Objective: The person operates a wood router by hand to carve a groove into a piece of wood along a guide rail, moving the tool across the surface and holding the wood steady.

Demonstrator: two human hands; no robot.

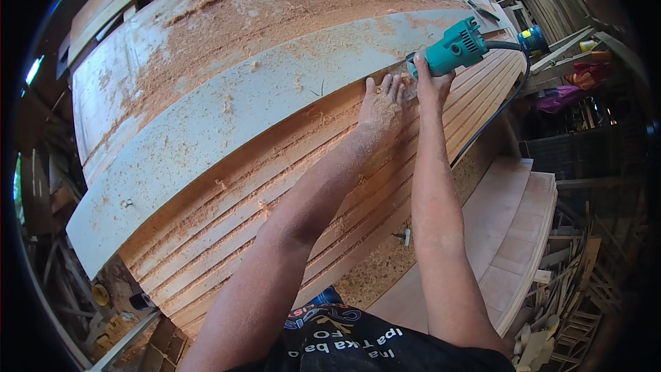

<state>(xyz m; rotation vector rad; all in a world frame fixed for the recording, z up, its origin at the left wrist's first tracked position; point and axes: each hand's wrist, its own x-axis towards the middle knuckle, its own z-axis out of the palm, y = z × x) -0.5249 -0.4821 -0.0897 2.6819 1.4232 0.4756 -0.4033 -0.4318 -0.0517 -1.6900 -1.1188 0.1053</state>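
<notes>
A teal trim router (451,49) stands tilted at the far right edge of a curved pale template board (206,107). My right hand (432,84) is closed around the router's lower body. Close to its left, my left hand (383,105), coated in sawdust, lies with fingers stretched out beside the router's base; whether the fingertips touch the base I cannot tell. Beneath both hands is a wooden panel (275,217) with several long parallel grooves holding shavings. The router's bit is hidden.
A dark cord (492,100) runs from the router down the panel's right side. Sawdust covers the worktable (148,62) beyond the template. Stacked curved boards (513,234) stand at right, with scrap wood (568,331) below. A dark tool (484,11) lies near the far right corner.
</notes>
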